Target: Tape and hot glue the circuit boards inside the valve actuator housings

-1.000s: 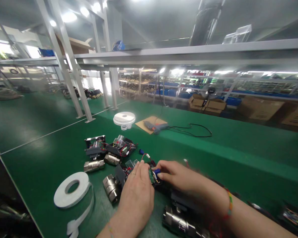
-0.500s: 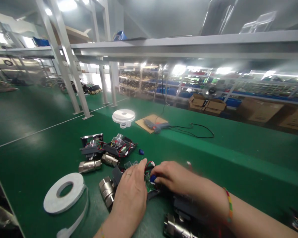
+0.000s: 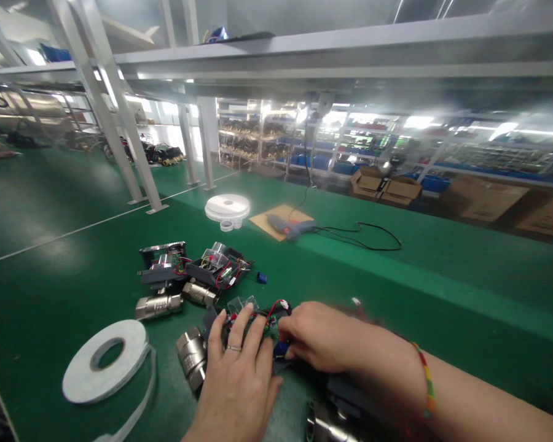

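Observation:
My left hand (image 3: 239,374) lies with spread fingers over an open dark housing (image 3: 211,320) holding a green circuit board and red and black wires. A metal ball valve (image 3: 192,358) is attached to that housing, left of my hand. My right hand (image 3: 316,336) is closed in a pinch on a small blue part (image 3: 281,350) at the board's right side. Its fingertips partly hide the part. Another small blue part (image 3: 262,277) lies on the green table beyond. Under my right forearm sits another unit with a metal valve (image 3: 327,423), partly hidden.
Two open valve units (image 3: 166,270) lie behind at the left. A roll of white tape (image 3: 105,362) is at the front left. Further back are a white reel (image 3: 227,207) and a glue gun (image 3: 292,227) on cardboard, with a black cord. Metal posts (image 3: 133,135) carry a shelf overhead.
My left hand's fingers have spread over the housing. My right hand has brought the blue part slightly lower, against the board's side. The camera view has shifted a little.

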Demonstrator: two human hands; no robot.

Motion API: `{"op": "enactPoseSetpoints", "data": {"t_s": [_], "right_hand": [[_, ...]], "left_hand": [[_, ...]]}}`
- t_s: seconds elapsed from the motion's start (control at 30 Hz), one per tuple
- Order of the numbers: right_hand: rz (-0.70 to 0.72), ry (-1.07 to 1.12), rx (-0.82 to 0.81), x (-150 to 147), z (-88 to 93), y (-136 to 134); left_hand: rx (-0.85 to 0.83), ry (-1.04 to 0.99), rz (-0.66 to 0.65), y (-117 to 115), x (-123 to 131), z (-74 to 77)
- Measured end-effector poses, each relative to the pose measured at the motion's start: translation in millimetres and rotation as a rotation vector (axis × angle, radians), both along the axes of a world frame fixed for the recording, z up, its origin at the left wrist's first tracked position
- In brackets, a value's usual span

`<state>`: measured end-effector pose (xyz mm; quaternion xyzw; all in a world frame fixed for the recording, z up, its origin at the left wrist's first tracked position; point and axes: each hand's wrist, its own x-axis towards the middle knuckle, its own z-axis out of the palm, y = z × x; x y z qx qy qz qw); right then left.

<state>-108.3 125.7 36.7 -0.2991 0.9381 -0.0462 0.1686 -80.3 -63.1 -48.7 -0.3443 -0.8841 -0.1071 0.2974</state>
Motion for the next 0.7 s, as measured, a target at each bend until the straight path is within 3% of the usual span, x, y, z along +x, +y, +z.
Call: {"op": "enactPoseSetpoints", "data": {"t_s": [0.27, 0.7], "right_hand": [[0.025, -0.065, -0.035, -5, -3.1, -4], [-0.047, -0.185, -0.139, -18, -13.8, -3]], "left_hand": [[-0.044, 0.018, -0.035, -7, -2, 0.6], [-0.037, 0.022, -0.066, -8, -6, -0.4]]}}
